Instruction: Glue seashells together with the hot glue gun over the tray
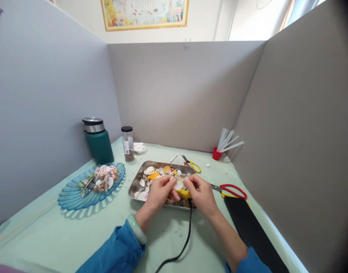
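Observation:
Over the near part of a metal tray (133,195) full of shells, my hands meet at a flat whitish shell (178,184). My left hand (162,191) pinches its left side between thumb and fingers. At its right side, my right hand (201,193) closes thumb and forefinger on the edge. Just below the shell is a yellow corded tool (184,194), perhaps a hot glue gun; its black cord (188,239) runs down toward me. Whether my right hand also touches the tool is hidden. White and orange shells (153,175) fill the tray around my hands.
On the left stand a blue glass plate (68,195) of shell pieces, a green flask (99,146) and a clear jar (127,144). Scissors (233,190), smaller scissors (194,165), a red cup (217,154) of white sticks and a black slab (252,231) lie right. Grey panels (185,94) enclose the table.

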Motion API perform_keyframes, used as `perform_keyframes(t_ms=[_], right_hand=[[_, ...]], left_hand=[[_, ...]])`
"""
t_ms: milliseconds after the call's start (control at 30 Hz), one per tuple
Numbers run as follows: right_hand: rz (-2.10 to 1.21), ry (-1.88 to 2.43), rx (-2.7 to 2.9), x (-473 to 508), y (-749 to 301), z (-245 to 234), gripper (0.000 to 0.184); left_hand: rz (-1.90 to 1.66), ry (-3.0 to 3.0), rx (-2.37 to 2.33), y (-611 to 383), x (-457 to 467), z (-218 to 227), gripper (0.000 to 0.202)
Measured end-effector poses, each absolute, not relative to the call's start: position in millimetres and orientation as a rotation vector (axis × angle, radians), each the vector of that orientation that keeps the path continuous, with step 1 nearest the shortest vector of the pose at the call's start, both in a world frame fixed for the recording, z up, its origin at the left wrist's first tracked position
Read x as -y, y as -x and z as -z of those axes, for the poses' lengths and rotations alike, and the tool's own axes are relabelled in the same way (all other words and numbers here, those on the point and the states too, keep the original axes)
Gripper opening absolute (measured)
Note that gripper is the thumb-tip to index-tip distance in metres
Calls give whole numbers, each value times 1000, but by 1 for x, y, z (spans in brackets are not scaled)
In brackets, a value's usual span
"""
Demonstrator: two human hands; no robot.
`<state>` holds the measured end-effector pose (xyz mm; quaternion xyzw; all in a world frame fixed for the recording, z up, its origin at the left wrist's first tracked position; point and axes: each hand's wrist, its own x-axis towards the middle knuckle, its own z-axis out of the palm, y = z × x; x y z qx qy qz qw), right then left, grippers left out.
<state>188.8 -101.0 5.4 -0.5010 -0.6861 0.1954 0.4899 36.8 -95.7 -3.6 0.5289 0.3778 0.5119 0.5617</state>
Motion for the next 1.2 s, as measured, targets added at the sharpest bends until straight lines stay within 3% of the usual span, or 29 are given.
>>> perform_keyframes(t_ms=[1200], right_hand=[[-462,1222,1630,100,-184,-4,28]], left_hand=[[-1234,-1287,-850,-35,94,6,28]])
